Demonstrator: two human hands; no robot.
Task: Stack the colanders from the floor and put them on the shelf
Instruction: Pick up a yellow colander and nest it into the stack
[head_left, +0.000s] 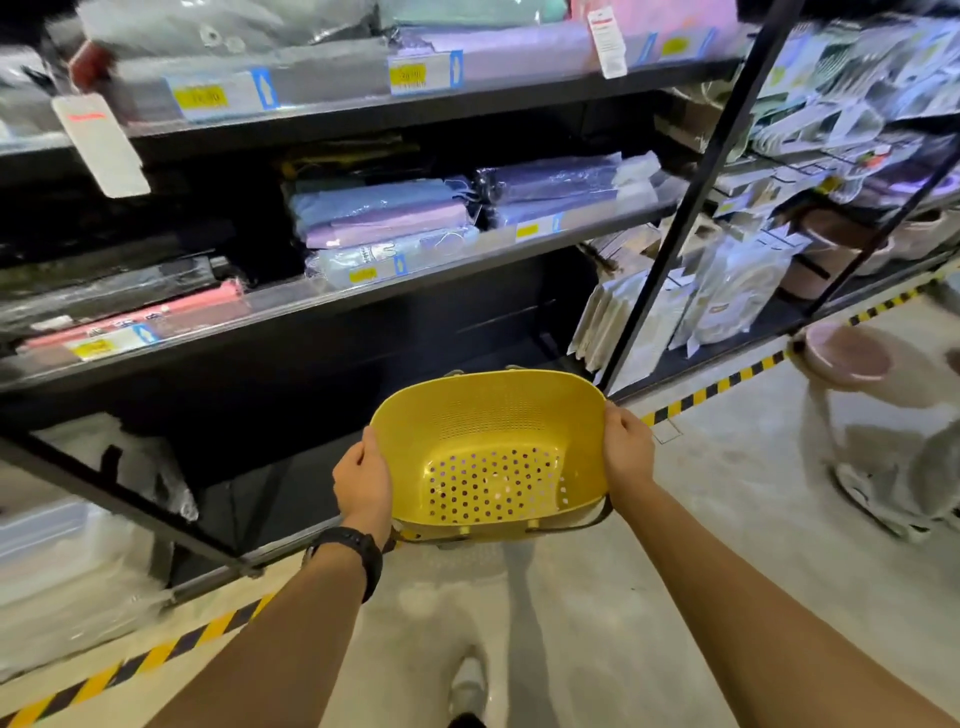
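Colander: yellow colander (483, 431), perforated, held in the air with its mouth tilted toward the camera, in front of the dark lowest bay of the shelf (332, 293).
Left grip: left grip (363, 478) grasps the colander rim at its 9 o'clock, fingers curled round the outer wall; black watch (353, 551) on the wrist.
Right grip: right grip (626, 447) grasps the rim at 3 o'clock.
Colander underside: dark band along the 5 o'clock edge; cannot tell what it is.
Shelf stock: folded textiles (379, 213) in plastic, 12 o'clock from the colander.
Floor: grey floor (727, 519); striped tape (727, 379) along the shelf foot.
Frame 3 o'clock: blurred second person holds a pinkish bowl (847, 353).
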